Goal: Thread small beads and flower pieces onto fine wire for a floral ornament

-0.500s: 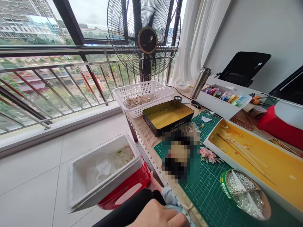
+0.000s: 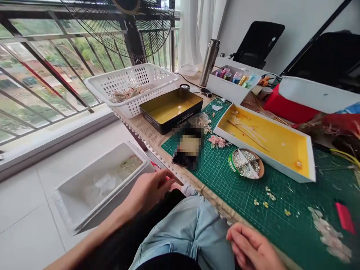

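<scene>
My left hand (image 2: 149,189) hangs by the near table edge above a white foam box (image 2: 98,191), fingers curled together; I cannot tell if they pinch anything. My right hand (image 2: 250,247) rests low by the near edge of a green cutting mat (image 2: 253,202), loosely curled and holding nothing visible. On the mat lie pink fabric flowers (image 2: 217,141), a round tin of pearl beads (image 2: 246,164), and small yellow blossoms (image 2: 266,198). A long white tray with a yellow inside (image 2: 305,157) holds thin sticks. A pixelated patch hides one object (image 2: 187,146).
A white plastic basket (image 2: 131,90) and a black tin with a yellow inside (image 2: 171,108) stand on the table's far part. Beyond them are a steel flask (image 2: 209,56) and a box of thread spools (image 2: 233,80). A balcony railing runs along the left.
The view has tipped down and to the right. My left hand has risen into view above the foam box, and my right hand has appeared at the mat's near edge.
</scene>
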{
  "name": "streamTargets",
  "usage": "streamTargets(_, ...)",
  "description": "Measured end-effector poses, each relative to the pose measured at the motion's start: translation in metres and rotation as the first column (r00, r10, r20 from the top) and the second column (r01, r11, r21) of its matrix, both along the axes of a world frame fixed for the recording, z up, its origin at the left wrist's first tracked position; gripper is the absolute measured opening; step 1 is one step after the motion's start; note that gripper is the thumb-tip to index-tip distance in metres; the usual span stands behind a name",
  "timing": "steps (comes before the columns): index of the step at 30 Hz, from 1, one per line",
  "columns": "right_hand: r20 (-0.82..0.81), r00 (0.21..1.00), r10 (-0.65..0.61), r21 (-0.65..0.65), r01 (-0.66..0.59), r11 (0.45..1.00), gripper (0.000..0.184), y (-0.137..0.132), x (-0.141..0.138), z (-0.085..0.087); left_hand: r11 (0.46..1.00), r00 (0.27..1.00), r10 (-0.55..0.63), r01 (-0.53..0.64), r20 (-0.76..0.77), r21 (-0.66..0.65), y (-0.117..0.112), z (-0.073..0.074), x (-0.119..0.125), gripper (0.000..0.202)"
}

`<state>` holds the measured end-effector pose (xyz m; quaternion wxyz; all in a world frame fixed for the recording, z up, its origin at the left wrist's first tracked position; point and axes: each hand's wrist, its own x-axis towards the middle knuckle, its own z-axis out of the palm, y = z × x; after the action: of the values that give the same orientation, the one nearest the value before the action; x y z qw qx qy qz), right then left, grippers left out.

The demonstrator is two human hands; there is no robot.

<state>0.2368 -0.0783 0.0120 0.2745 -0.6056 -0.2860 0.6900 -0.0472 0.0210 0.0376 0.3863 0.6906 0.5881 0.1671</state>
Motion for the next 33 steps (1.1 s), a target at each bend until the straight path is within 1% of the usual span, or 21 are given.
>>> streamTargets(1,-0.029,0.999,-0.047,0.001,0.047,0.999,0.046,-0.004,0.006,0.002,0.997,0.998,0.016,-0.011,0.054,-0.082,0.002,-0.004,-0.002,0.024)
streamTargets(2,-0.073,0.994,-0.083,0.001,0.083,0.997,0.043,-0.006,0.01,0.003,0.984,0.992,0.015,0.007,0.125,-0.176,0.003,-0.01,-0.002,0.029)
streamTargets(3,-0.129,0.985,-0.116,-0.003,0.117,0.993,0.04,-0.008,0.012,0.005,0.961,0.978,0.006,0.052,0.208,-0.271,0.004,-0.015,-0.002,0.033)
streamTargets(4,-0.191,0.97,-0.153,-0.015,0.153,0.988,0.037,-0.008,0.012,0.005,0.927,0.957,-0.001,0.11,0.291,-0.359,0.003,-0.022,-0.001,0.037)
streamTargets(6,-0.314,0.922,-0.225,-0.043,0.223,0.974,0.032,-0.007,0.008,0.005,0.83,0.91,-0.01,0.239,0.416,-0.503,0.002,-0.033,0.002,0.042)
streamTargets(8,-0.403,0.878,-0.259,-0.059,0.257,0.964,0.028,-0.005,0.0,0.004,0.739,0.875,-0.01,0.333,0.485,-0.586,-0.001,-0.041,0.006,0.044)
streamTargets(9,-0.431,0.863,-0.263,-0.058,0.264,0.963,0.027,-0.004,-0.005,0.003,0.706,0.858,0.001,0.363,0.513,-0.609,-0.003,-0.044,0.007,0.045)
streamTargets(11,-0.461,0.85,-0.254,-0.046,0.263,0.964,0.024,-0.003,-0.012,0.001,0.668,0.815,0.055,0.4,0.577,-0.628,-0.006,-0.047,0.01,0.046)
streamTargets(15,-0.477,0.84,-0.259,-0.025,0.282,0.959,0.02,-0.005,-0.015,-0.002,0.651,0.725,0.189,0.412,0.663,-0.637,-0.012,-0.046,0.014,0.04)
streamTargets(17,-0.484,0.832,-0.271,-0.015,0.302,0.953,0.018,-0.008,-0.012,-0.003,0.63,0.679,0.265,0.416,0.685,-0.656,-0.014,-0.045,0.015,0.036)
streamTargets(19,-0.49,0.824,-0.286,-0.006,0.324,0.946,0.016,-0.011,-0.009,-0.003,0.609,0.617,0.346,0.426,0.707,-0.67,-0.016,-0.046,0.015,0.033)
streamTargets(21,-0.499,0.813,-0.3,0.0,0.346,0.938,0.016,-0.015,-0.008,-0.003,0.606,0.561,0.395,0.436,0.727,-0.665,-0.019,-0.047,0.014,0.032)
streamTargets(24,-0.526,0.792,-0.312,-0.004,0.364,0.931,0.016,-0.019,-0.012,-0.004,0.62,0.527,0.404,0.444,0.748,-0.647,-0.027,-0.05,0.013,0.033)
streamTargets(28,-0.573,0.753,-0.322,-0.033,0.372,0.928,0.019,-0.02,-0.028,-0.006,0.638,0.507,0.406,0.438,0.761,-0.633,-0.038,-0.051,0.016,0.035)
streamTargets(33,-0.616,0.703,-0.356,-0.052,0.414,0.909,0.022,-0.016,-0.053,-0.01,0.708,0.481,0.392,0.386,0.784,-0.591,-0.046,-0.048,0.023,0.037)
